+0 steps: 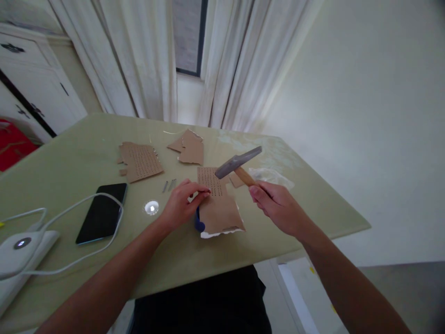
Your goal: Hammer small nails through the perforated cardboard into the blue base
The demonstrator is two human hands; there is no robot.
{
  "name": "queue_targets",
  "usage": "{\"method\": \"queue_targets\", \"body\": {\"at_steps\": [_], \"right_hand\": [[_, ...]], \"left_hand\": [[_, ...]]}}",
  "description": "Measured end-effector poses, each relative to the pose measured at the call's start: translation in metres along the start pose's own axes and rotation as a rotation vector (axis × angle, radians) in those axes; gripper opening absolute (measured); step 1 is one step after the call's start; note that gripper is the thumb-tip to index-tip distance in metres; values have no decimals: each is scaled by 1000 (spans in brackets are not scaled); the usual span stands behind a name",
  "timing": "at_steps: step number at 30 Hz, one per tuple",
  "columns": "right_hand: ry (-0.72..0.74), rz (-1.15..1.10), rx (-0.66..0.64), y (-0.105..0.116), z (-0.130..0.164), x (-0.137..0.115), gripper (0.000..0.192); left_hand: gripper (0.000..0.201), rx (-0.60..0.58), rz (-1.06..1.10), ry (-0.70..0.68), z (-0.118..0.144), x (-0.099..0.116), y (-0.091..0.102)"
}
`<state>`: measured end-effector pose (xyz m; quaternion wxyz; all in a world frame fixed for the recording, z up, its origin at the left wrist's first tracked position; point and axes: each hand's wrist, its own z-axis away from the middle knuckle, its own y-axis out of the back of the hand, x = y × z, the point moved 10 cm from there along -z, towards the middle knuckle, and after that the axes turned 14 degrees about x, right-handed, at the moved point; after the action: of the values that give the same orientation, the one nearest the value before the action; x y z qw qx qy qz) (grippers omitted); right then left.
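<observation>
Over table (264,234): L hand (184,199) pinching at perf'd cardboard (222,213), can't tell what; R hand (278,206) clenched rd hammer (239,163).

Cardboard (222,213) at center hides most of a blue object (199,225); anything in the left hand (183,200) is too small to tell. The right hand (278,207) covers the grip of a hammer (238,163). The frame's left edge crops a red item (14,146) and a white device (12,256).

Dressed low down in plain black cloth (201,301), with a small pointed fold (261,288) at the right edge. Bare along both forearms (121,273), tapering to narrow wrists (166,226) and bare hands (182,204).
</observation>
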<state>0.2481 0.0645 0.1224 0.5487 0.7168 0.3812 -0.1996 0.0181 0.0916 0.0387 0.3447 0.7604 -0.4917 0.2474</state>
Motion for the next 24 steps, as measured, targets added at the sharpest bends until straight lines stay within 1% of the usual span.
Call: {"method": "queue_targets", "body": {"at_steps": [2,3,5,7,8,11,13,14,17,19,24], "right_hand": [[61,135,-10,-2,1,-15,52],[79,202,-41,-7,1,-19,50],[95,310,-126,-16,0,-22,46],[104,369,-171,-19,-1,-25,45],[111,380,-161,-16,-3,-27,45],[124,356,-73,-4,-7,-36,50],[115,342,-37,-3,-7,-37,51],[107,349,-47,-6,-6,-35,50],[76,419,-148,-23,0,-23,44],[68,440,-172,-27,2,-19,42],[92,357,-38,-12,-4,-27,51]], "left_hand": [[19,-3,14,0,-1,0,0],[19,-6,19,-4,-1,1,0],[19,-14,23,-12,-2,1,-1],[19,-33,26,-11,-1,-1,-4],[19,-40,27,-7,-1,-2,-5],[19,-46,36,3,-1,-4,-6],[19,-42,42,7,-1,-3,-6],[19,-40,44,7,-1,-2,-6],[16,-34,49,-4,-2,1,-6],[14,-29,55,-9,-3,2,-6],[13,-20,72,18,-4,-2,-5]]}}
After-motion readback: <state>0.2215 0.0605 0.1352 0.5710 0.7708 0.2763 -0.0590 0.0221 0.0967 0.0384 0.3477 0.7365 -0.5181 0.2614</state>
